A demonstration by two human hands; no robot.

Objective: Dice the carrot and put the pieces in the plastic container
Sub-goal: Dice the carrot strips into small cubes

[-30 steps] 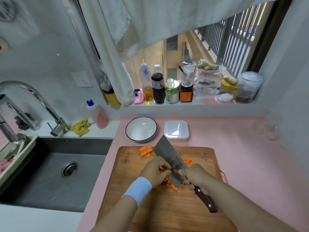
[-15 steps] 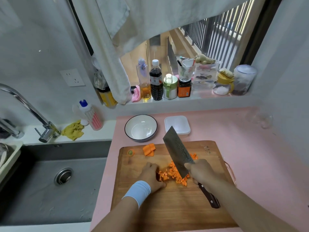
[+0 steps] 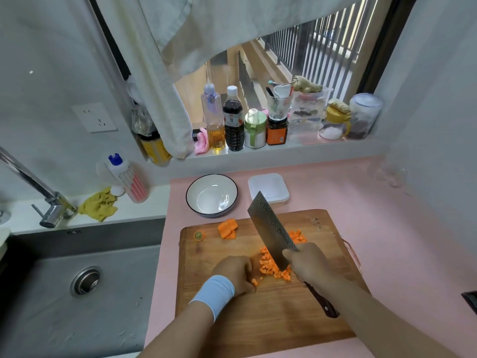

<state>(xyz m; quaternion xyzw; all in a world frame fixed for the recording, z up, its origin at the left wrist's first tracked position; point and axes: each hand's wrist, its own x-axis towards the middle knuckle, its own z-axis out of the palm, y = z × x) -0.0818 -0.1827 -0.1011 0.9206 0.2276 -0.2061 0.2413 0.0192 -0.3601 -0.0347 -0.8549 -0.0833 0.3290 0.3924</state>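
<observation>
— What's at the far left?

— A steel sink (image 3: pixel 77 293). Right of it, on the pink table (image 3: pixel 387 228), lies a wooden cutting board (image 3: pixel 258 319), with a dark-rimmed white bowl (image 3: pixel 211 195) behind its left corner.

— And the carrot?

— All on the board. A round carrot end (image 3: pixel 199 235) sits near the back left corner, an uncut carrot chunk (image 3: pixel 227 228) just beside it, and the diced carrot (image 3: pixel 271 267) is heaped mid-board, with a few more dice behind the blade.

— The hands?

— The left hand (image 3: pixel 232 273), in a pale blue wristband (image 3: pixel 214 293), rests on the board with fingers curled, knuckles against the heap; whether it holds anything underneath, I cannot tell. The right hand (image 3: pixel 307 264) grips the cleaver (image 3: pixel 271 228) by its handle, blade slanting up and away over the dice.

— The plastic container?

— The plastic container (image 3: pixel 268 188) stands behind the board, right of the bowl, no carrot visible in it.
</observation>
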